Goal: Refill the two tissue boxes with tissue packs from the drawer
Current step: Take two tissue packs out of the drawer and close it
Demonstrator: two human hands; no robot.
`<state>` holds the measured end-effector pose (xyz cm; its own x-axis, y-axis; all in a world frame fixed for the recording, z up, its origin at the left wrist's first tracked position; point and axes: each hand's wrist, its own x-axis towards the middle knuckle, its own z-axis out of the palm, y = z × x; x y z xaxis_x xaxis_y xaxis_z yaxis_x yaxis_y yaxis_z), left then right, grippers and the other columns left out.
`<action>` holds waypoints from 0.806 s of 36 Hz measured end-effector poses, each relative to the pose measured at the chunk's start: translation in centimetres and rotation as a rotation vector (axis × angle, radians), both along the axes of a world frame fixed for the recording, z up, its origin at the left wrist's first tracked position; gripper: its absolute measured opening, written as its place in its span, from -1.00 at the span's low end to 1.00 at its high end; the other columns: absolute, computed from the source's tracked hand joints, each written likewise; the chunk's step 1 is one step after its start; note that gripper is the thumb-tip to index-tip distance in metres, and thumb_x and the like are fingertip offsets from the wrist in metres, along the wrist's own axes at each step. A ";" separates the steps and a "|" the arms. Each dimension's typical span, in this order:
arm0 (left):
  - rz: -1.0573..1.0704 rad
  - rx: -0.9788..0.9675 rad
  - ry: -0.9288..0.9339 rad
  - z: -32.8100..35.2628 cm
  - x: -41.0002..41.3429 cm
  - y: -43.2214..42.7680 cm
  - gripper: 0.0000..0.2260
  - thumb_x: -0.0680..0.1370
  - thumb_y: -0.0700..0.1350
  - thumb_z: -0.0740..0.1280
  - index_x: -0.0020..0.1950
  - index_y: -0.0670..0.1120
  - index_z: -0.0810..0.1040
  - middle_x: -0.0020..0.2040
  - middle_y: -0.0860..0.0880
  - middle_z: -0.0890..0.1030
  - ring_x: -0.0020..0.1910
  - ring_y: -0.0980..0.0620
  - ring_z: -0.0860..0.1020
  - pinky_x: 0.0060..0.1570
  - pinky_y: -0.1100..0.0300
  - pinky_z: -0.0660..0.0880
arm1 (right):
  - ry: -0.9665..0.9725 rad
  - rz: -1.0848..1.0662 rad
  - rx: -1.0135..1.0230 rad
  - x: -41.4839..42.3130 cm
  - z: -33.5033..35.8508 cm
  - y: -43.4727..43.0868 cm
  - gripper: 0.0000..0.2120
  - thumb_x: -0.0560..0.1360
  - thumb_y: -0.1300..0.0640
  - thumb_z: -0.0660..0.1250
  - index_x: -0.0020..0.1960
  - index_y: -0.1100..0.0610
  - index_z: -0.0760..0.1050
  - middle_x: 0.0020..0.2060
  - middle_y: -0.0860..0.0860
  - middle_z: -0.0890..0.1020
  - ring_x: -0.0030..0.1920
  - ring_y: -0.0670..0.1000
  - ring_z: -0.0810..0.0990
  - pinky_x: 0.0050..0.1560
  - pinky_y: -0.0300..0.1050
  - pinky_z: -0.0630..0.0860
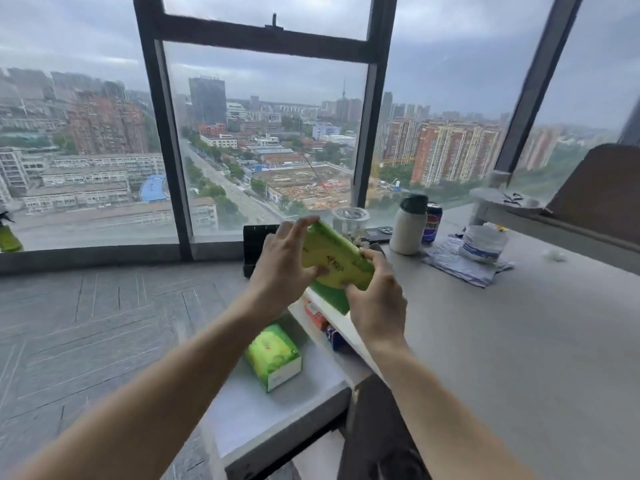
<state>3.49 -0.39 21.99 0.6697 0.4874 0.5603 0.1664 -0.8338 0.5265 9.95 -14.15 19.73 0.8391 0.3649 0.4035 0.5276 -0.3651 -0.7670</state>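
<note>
I hold a green and yellow tissue pack [334, 259] in the air above the desk's left edge. My left hand [285, 268] grips its left side, fingers spread over the top. My right hand [375, 299] clasps its lower right end. Below my arms the drawer [277, 420] stands pulled out, with a second green tissue pack [273, 355] lying in it. Another green pack [329, 297] shows just under the held one. A black box [256, 247] stands behind my left hand; I cannot tell whether it is a tissue box.
The grey desk [519, 341] stretches to the right. On it stand a white bottle [410, 225], a cola can [432, 221], a clear jar [349, 220], a plastic tub [483, 242] on a cloth, and a phone [379, 232]. Small boxes [320, 320] sit deeper in the drawer. Windows lie ahead.
</note>
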 end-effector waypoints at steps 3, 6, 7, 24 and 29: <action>-0.080 -0.019 -0.058 1.0 3.0 -3.6 -0.28 0.35 -0.06 0.54 0.42 0.15 0.28 0.22 -0.05 0.47 0.17 -0.08 0.42 0.12 0.04 0.43 | -0.076 -0.100 -0.008 2.4 1.6 -4.0 -0.51 0.40 0.22 0.41 0.27 -0.08 0.40 0.15 -0.06 0.58 0.07 0.05 0.59 -0.07 -0.13 0.42; -0.156 -0.042 -0.100 1.3 5.7 -7.3 -0.30 0.36 -0.08 0.54 0.41 0.13 0.29 0.22 -0.05 0.47 0.17 -0.06 0.43 0.13 0.01 0.47 | -0.127 -0.190 -0.008 4.3 2.6 -8.0 -0.52 0.39 0.22 0.43 0.25 -0.07 0.42 0.16 -0.06 0.58 0.08 0.06 0.59 -0.08 -0.12 0.42; -0.179 -0.053 -0.108 1.2 6.5 -8.6 -0.30 0.36 -0.08 0.53 0.41 0.12 0.28 0.22 -0.04 0.47 0.17 -0.06 0.43 0.15 0.00 0.48 | -0.140 -0.219 -0.016 4.8 2.8 -9.2 -0.52 0.39 0.22 0.43 0.23 -0.07 0.42 0.16 -0.06 0.58 0.07 0.07 0.59 -0.08 -0.11 0.43; -0.447 -0.264 0.295 -5.1 14.0 -19.8 -0.22 0.40 -0.10 0.51 0.52 -0.07 0.19 0.33 -0.17 0.38 0.29 -0.10 0.42 0.25 0.21 0.34 | 0.023 -0.445 -0.263 9.6 -0.9 -22.6 -0.63 0.41 -0.02 0.44 0.21 -0.14 0.51 0.28 -0.09 0.48 0.13 0.12 0.58 0.05 -0.07 0.44; -0.446 -0.337 0.340 -5.6 14.8 -19.6 -0.27 0.44 0.01 0.47 0.52 -0.07 0.22 0.32 -0.18 0.41 0.29 -0.10 0.43 0.24 0.22 0.33 | 0.057 -0.420 -0.323 10.3 -2.1 -22.7 -0.60 0.50 -0.05 0.32 0.33 -0.11 0.45 0.45 -0.08 0.34 0.32 0.08 0.48 0.23 -0.02 0.41</action>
<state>18.27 -19.99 16.42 0.9612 0.2334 0.1473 0.0454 -0.6600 0.7499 20.29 -36.81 17.60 0.9570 0.0913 0.2753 0.2460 -0.7583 -0.6036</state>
